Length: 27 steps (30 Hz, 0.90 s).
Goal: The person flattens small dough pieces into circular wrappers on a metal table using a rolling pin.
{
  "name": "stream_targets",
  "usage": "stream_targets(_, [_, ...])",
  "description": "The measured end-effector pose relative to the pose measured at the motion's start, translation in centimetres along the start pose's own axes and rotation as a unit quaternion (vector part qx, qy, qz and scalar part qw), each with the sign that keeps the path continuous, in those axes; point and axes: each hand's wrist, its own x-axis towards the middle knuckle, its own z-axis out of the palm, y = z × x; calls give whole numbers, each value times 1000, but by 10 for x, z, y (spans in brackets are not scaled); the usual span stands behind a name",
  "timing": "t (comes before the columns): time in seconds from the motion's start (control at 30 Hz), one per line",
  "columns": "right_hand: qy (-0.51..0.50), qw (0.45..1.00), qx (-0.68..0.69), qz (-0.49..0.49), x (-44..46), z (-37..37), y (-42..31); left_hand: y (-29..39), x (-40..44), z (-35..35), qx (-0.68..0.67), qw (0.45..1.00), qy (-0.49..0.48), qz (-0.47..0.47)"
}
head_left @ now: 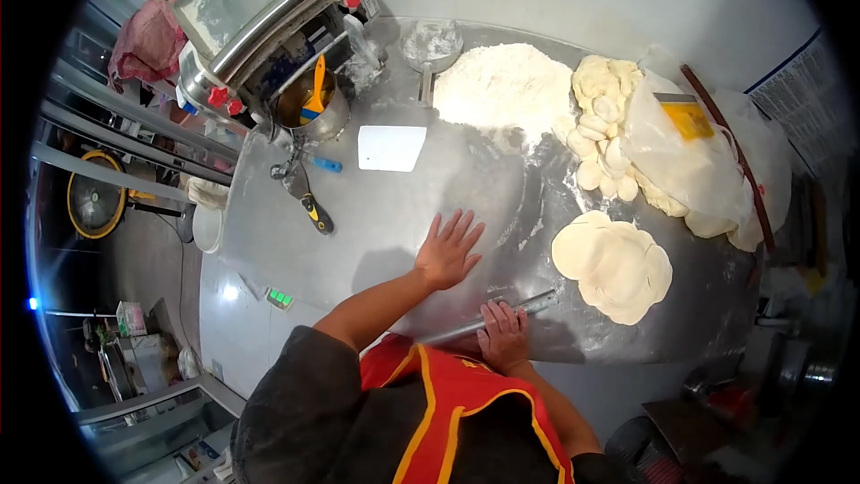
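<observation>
My left hand (450,253) lies flat on the steel table (466,188), fingers spread, holding nothing. Close to my body, my right hand (504,333) has its fingers over a grey metal rod (540,301) that slants along the table's near edge. To the right of both hands sits an overlapping group of thin, flat dough rounds (614,267). Beyond them are small dough pieces (593,145) beside a larger lump of dough (605,79). A white rectangular sheet (391,149) lies ahead of my left hand.
A flour heap (504,85) and a metal scoop (431,43) lie at the back. On the left stand a dough-rolling machine (260,13) and a pot (328,116) holding an orange brush (318,85). A yellow-black handled tool (316,213) lies nearby. Plastic sheeting (672,148) covers dough at right.
</observation>
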Motion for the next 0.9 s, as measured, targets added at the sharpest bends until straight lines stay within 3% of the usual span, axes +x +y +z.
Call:
stream_targets(0.2, [38,999,9,-8,-1,11,2,4,14,-16,9,999,-33,-16])
stream_targets(0.23, [40,999,15,-11,-1,8,2,4,13,-13,3,1000,-25,-18])
stream_targets(0.33, [-5,997,53,-47,8,-10,7,-10,13,20,-64,990,128,2])
stream_targets(0.43, [-46,994,53,-82,14,-29,35,-38,-4,17,-214,951,189,-122])
stream_targets(0.53, [-69,995,28,-65,25,-47,49,-37,-42,26,-202,956,204,-51])
stream_targets(0.57, [-79,994,26,-70,34,-49,45,-27,-49,20,-239,957,142,-82])
stream_targets(0.67, [-80,995,18,-64,56,-48,24,3,-58,8,-218,964,151,17])
stream_targets(0.8, [-14,1000,23,5,63,-21,15,2,-97,16,-181,972,85,-124])
stream_targets(0.9, [32,999,10,32,56,-9,9,5,-141,7,-69,974,174,-131])
